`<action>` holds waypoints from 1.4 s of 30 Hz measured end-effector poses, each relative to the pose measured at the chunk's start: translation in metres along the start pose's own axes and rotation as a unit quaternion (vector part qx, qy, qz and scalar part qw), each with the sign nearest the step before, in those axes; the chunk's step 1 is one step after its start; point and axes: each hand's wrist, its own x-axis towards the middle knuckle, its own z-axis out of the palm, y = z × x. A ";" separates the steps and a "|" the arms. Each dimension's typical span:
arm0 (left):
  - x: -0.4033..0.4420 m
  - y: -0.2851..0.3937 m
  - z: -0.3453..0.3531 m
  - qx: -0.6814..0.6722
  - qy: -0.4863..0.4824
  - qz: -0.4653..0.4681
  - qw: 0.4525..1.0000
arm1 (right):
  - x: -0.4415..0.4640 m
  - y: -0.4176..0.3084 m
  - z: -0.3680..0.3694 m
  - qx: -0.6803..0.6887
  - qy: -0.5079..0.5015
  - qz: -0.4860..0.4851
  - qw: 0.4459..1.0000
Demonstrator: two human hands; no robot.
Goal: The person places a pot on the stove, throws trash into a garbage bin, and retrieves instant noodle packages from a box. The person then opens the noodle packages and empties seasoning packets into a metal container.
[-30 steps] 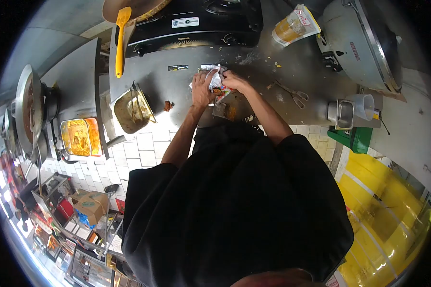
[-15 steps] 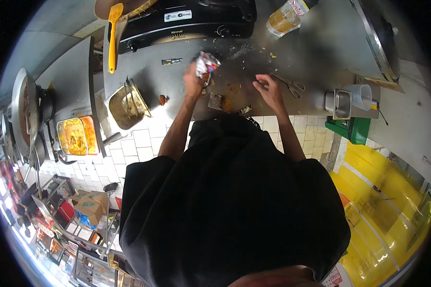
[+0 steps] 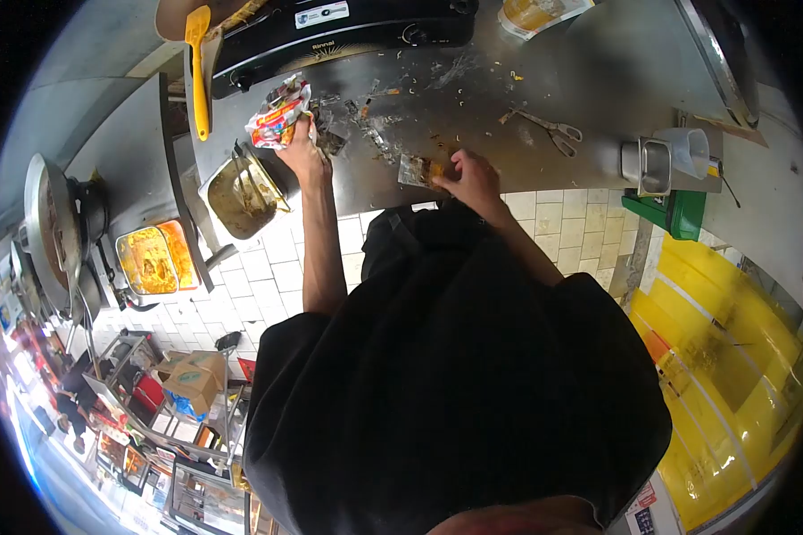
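Note:
My left hand point(image 3: 302, 157) is closed around a crumpled white and red wrapper point(image 3: 279, 116), held over the counter near the stove. My right hand point(image 3: 475, 183) is at the counter's near edge, its fingertips at a small clear packet point(image 3: 415, 170) with brown contents. Whether those fingers grip the packet is too small to tell. Dark and silvery scraps point(image 3: 376, 138) lie between my hands. A metal tray point(image 3: 241, 201) with utensils in it stands left of my left hand. Scissors point(image 3: 549, 130) lie beyond my right hand.
A black stove point(image 3: 330, 40) runs along the back, with a yellow spatula point(image 3: 198, 80) on a pan at its left. A pouch point(image 3: 537, 15) stands at the back right. Steel and clear containers point(image 3: 654, 167) sit on the right edge. Orange food fills trays point(image 3: 147, 260) at the left.
Both hands were together at the wrapper; they have parted. My left hand has carried the wrapper left towards the metal tray. My right hand moved right, then came back to the packet.

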 end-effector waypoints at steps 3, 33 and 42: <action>-0.012 0.007 -0.010 -0.023 0.010 -0.039 0.999 | -0.008 -0.013 0.021 -0.096 0.050 -0.054 0.993; -0.066 0.007 -0.060 -0.066 -0.025 -0.287 0.955 | 0.039 -0.104 -0.097 0.494 -0.067 -0.033 0.866; -0.082 -0.022 -0.040 -0.091 -0.094 -0.329 0.935 | -0.023 -0.007 -0.097 0.669 0.036 0.020 0.742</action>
